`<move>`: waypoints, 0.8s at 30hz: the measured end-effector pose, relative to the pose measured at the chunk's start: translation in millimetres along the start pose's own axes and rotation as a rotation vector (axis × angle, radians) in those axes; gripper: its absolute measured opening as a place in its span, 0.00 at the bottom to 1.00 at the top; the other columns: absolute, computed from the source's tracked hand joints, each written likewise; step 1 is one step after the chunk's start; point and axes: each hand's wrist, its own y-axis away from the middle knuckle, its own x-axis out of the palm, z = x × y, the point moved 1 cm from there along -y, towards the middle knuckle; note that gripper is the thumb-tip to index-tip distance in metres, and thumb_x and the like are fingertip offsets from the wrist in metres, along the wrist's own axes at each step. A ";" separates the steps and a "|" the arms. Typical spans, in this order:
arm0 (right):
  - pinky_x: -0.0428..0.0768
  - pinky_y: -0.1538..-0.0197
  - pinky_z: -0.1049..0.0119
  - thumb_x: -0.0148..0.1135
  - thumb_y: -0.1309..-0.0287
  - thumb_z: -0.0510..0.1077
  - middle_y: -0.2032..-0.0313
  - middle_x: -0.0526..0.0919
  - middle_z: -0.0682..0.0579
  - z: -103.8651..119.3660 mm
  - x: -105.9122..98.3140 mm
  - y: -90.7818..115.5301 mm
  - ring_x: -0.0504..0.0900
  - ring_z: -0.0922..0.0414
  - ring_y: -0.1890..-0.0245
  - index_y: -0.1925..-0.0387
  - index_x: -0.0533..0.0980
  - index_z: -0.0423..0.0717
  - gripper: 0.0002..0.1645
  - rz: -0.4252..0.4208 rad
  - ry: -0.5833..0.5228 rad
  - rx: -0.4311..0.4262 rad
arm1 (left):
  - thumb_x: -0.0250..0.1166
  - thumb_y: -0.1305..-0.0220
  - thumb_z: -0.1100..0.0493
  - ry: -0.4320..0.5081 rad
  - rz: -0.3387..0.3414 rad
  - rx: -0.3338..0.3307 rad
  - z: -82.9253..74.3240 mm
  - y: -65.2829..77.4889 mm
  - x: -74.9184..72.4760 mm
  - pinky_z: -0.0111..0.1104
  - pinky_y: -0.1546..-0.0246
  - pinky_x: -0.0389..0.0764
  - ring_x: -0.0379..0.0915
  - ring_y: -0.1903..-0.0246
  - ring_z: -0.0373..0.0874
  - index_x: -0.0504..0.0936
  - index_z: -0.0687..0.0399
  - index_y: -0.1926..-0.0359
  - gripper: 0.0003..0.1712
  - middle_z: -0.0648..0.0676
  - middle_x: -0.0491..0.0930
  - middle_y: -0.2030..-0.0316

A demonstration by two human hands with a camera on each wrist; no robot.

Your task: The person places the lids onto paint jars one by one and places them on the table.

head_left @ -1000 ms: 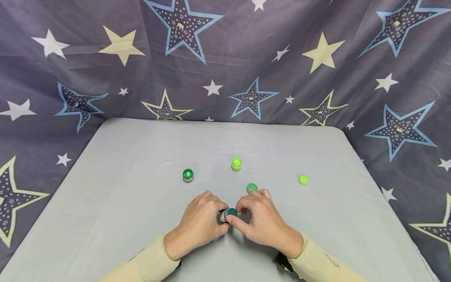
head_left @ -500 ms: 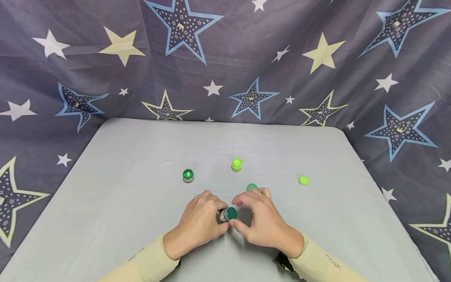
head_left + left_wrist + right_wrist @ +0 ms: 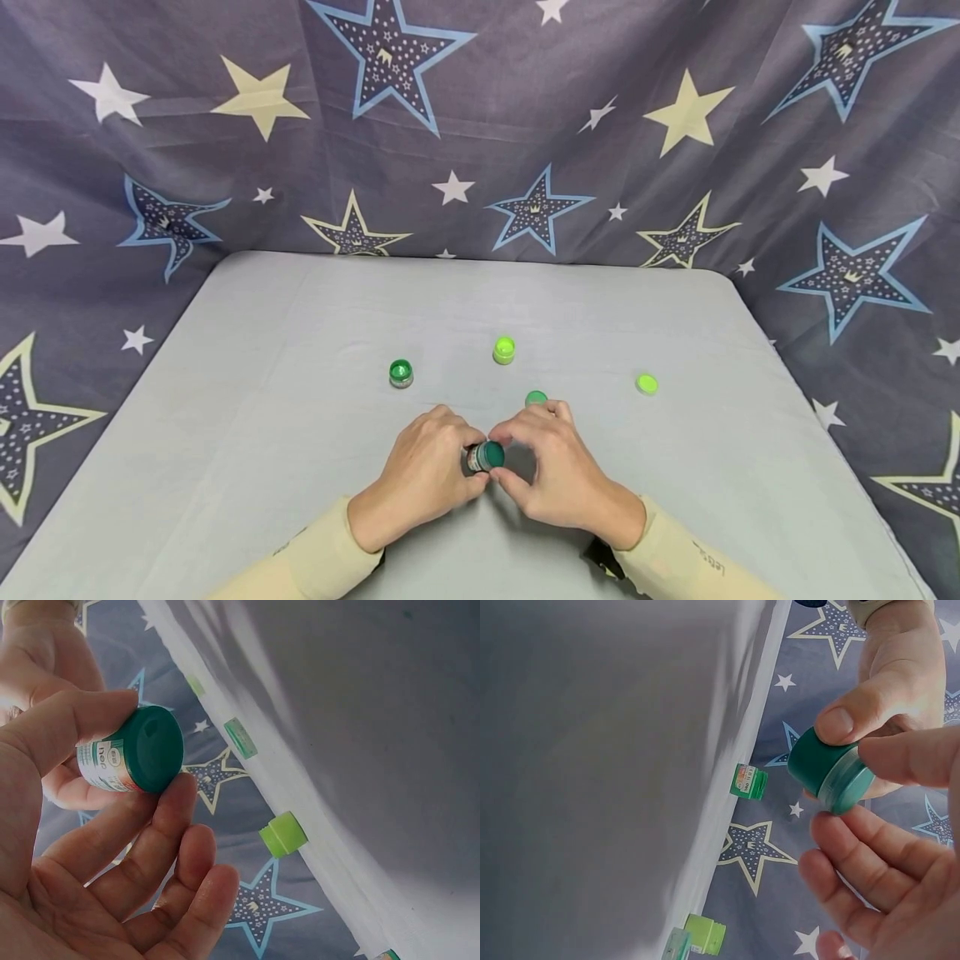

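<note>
hands (image 3: 426, 467) facing, both apparently pinching jar (image 3: 486, 456)

Head view: at lower centre, the left end of the dark green jar (image 3: 485, 457) is hidden within the left hand (image 3: 427, 467); the print on its label is too small to read. The near part of the green lid (image 3: 536, 398) is covered by the right hand (image 3: 558, 471). The left sleeve (image 3: 307, 554) and right sleeve (image 3: 690, 558) are cut off below. Left wrist view: a green jar (image 3: 388, 955), bottom right, is mostly cropped; a light green lid (image 3: 196, 684), upper left, is blurred. Right wrist view: the green lid, bottom left, is cropped and partly hides the lime jar (image 3: 706, 934).
</note>
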 end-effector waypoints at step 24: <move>0.66 0.50 0.57 0.78 0.46 0.55 0.74 0.83 0.60 -0.2 2.7 -0.3 0.76 0.59 0.70 0.71 0.81 0.53 0.14 -0.044 0.081 0.028 | 0.83 0.59 0.56 0.001 0.004 -0.007 -1.4 -0.1 -0.7 0.35 0.64 0.76 0.70 0.69 0.37 0.91 0.50 0.67 0.14 0.43 0.84 0.72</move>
